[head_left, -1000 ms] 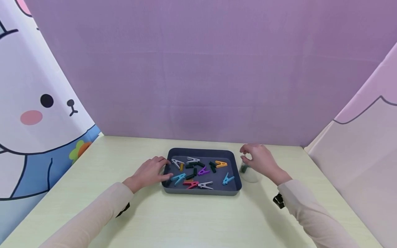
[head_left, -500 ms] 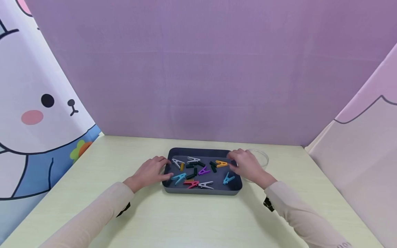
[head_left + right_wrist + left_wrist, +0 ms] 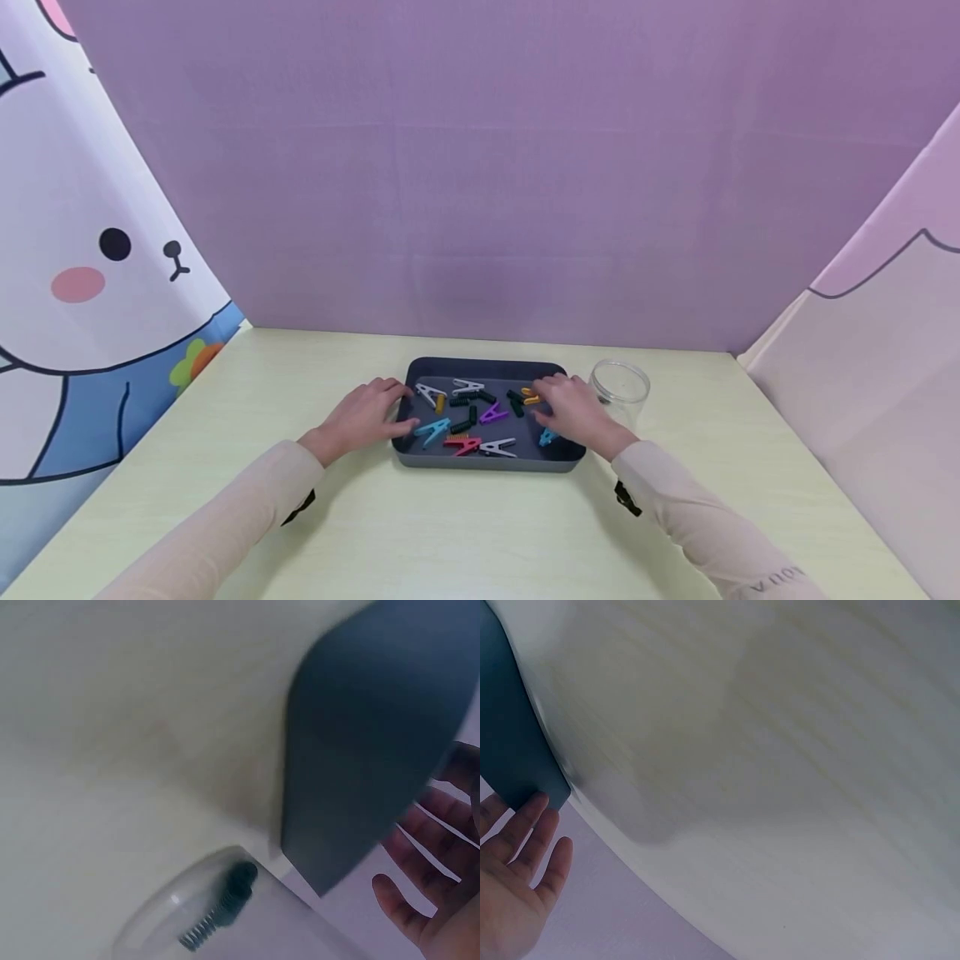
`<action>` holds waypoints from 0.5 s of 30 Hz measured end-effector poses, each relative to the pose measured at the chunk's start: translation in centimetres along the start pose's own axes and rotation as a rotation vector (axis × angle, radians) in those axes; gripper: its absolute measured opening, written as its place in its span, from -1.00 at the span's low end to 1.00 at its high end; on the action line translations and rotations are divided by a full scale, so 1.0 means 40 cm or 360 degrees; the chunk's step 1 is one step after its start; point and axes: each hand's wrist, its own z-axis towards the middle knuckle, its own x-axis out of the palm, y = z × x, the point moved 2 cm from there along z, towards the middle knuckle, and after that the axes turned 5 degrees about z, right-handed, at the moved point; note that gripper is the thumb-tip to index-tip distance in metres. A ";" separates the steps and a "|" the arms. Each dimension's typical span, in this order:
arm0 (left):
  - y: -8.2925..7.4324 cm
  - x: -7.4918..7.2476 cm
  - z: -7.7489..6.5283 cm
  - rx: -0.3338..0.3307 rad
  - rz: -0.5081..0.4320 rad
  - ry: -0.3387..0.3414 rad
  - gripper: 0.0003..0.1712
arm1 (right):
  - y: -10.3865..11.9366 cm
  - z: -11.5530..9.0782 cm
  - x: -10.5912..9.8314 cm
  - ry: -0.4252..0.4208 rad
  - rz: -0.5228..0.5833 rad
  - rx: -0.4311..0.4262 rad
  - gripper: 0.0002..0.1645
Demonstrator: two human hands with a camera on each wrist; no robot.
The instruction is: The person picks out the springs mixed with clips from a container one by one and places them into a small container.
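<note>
From the head, the left hand [image 3: 363, 419], fingers parted, touches the smooth grey tray [image 3: 487, 462], a rounded rectangle, long axis left to right. The right hand [image 3: 577, 412] arches over a partly hidden yellow clip [image 3: 529, 401] inside, prongs pointing left; contact is unclear. Left wrist: spread fingers meet tray wall. Right wrist: fingers apart; a green coil [image 3: 227, 901] slants within the clear jar [image 3: 161, 906].

Left hand [image 3: 363, 421], right hand [image 3: 573, 410]: palm-down, loosely spread.

Small lettering [image 3: 778, 580], on the right sleeve [image 3: 708, 529]; not clearly legible
</note>
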 end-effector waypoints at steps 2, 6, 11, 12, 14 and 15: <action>0.002 0.003 0.001 0.0003 -0.0005 -0.0011 -0.39 | 0.001 0.002 0.011 0.0032 -0.0006 0.0022 -0.68; 0.003 0.006 0.002 0.0018 0.0011 -0.0042 -0.40 | 0.006 0.006 0.026 0.0057 0.0019 0.0034 -0.66; 0.001 0.003 0.002 0.0000 -0.0009 -0.0008 -0.39 | 0.012 0.013 0.044 0.0051 0.0042 0.0016 -0.69; 0.001 0.003 0.001 -0.0003 -0.0008 0.0000 -0.38 | 0.012 0.014 0.048 0.0052 0.0039 0.0018 -0.70; 0.000 0.002 0.001 -0.0004 0.0004 0.0015 -0.38 | 0.013 0.016 0.054 0.0055 0.0034 0.0024 -0.72; 0.000 0.002 0.001 -0.0005 0.0006 0.0018 -0.38 | 0.013 0.018 0.057 0.0056 0.0032 0.0028 -0.72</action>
